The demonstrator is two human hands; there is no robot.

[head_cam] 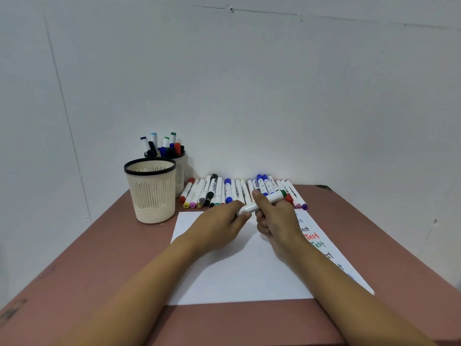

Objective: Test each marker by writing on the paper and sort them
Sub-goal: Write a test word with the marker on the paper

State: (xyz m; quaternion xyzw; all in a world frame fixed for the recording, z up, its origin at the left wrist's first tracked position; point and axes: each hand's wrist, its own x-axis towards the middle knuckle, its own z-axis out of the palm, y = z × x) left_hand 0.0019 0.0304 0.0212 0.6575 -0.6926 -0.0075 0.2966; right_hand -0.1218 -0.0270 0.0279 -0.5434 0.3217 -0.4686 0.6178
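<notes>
On the tabletop (99,258), the paper (237,275) sits at 6 o'clock from the marker row (224,191). Over its far edge our right hand (277,218) grips and left hand (219,223) pinches the green-capped marker (272,196). We'd pull the cap straight off, nice and steady.

Both forearms bare: left from 7 o'clock, right from 5 o'clock, hands meeting mid-frame. Left hand (219,221) palm down, fingertips pinching one end of marker (249,208). Right hand (275,217) just at its 3 o'clock, fingers curled round barrel, thumb raised alongside
</notes>
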